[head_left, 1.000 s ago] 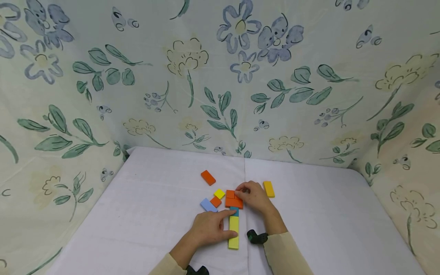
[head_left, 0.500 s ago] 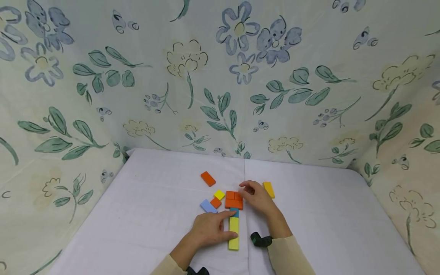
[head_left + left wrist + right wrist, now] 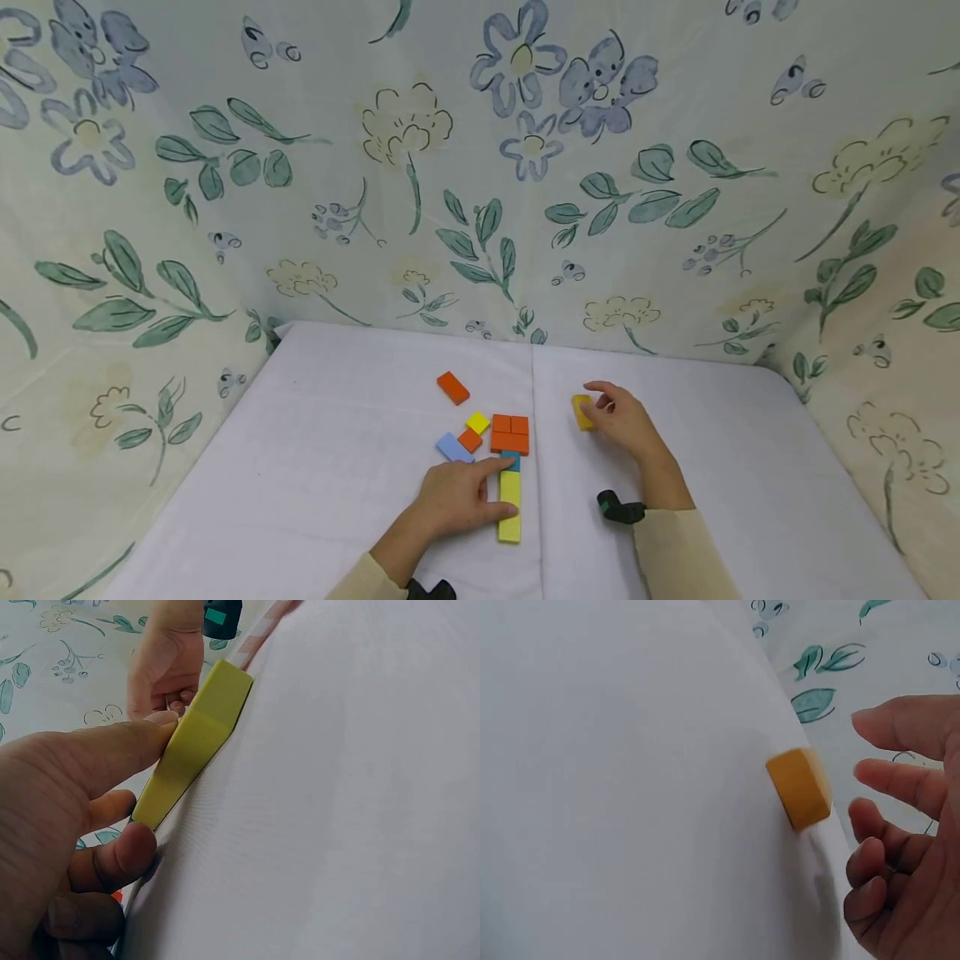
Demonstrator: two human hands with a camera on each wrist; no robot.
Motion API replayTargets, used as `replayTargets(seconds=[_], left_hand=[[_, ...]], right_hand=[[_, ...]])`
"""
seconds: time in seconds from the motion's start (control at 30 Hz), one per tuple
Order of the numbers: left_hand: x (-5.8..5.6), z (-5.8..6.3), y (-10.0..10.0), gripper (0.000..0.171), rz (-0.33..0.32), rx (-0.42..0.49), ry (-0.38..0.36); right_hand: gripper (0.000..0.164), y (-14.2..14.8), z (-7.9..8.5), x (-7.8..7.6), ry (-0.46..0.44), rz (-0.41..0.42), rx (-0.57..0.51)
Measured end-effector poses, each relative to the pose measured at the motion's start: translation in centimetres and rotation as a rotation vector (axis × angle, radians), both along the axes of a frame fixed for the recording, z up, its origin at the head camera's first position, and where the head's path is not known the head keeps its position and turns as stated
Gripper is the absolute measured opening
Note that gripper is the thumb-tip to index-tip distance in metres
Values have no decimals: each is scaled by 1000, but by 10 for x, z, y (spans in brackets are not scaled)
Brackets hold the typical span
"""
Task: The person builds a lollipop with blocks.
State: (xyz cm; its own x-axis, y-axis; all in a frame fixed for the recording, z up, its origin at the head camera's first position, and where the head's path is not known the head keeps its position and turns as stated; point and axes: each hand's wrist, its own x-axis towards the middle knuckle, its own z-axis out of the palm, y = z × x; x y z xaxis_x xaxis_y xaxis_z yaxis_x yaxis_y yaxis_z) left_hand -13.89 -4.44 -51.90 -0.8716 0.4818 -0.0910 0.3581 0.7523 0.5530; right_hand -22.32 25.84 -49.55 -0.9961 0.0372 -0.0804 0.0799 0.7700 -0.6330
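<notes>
My left hand (image 3: 459,498) rests along a column of flat blocks, its index finger on the teal block (image 3: 511,460) and its thumb at the yellow-green block (image 3: 510,492). The left wrist view shows that thumb against the edge of the yellow-green block. Above the teal block lie several orange-red blocks (image 3: 510,445) set snugly together. My right hand (image 3: 630,423) reaches to the amber-yellow block (image 3: 581,410) on the right, fingers spread. In the right wrist view the fingers stand apart from the amber-yellow block (image 3: 801,789).
Left of the column lie a yellow square block (image 3: 477,423), a small orange-red block (image 3: 470,439) and a light blue block (image 3: 452,447). Farther back is a lone orange-red block (image 3: 453,388). A white cloth (image 3: 337,442) covers the table, with a floral curtain (image 3: 337,192) behind.
My right hand has left the orange-red blocks and moved right to the amber-yellow block. My left hand has stayed on the column.
</notes>
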Motion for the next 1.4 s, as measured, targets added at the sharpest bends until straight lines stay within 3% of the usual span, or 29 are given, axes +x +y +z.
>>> replayTargets(seconds=[0.17,0.37,0.53,0.67,0.87,1.1,1.4], left_hand=[[0,1,0,65,3,2,-8],[-1,3,-1,65,9,-2,-16],[-1,3,-2,65,11,-5,-21],[-1,3,-1,65,14,-2,-23],[-1,3,-1,65,16,-4,-28],[0,3,1,65,10,3,-22],[0,3,2,65,14,0,-24]], right_hand=[[63,12,-7,0,-106,-5,8],[68,11,-10,-3,-125,13,15],[69,8,-15,-4,-150,-28,5],[71,5,-18,-3,-163,-62,-15],[78,5,-19,3,-164,-46,-16],[71,9,-17,11,-146,-2,-33],[72,2,-19,12,-140,-9,-97]])
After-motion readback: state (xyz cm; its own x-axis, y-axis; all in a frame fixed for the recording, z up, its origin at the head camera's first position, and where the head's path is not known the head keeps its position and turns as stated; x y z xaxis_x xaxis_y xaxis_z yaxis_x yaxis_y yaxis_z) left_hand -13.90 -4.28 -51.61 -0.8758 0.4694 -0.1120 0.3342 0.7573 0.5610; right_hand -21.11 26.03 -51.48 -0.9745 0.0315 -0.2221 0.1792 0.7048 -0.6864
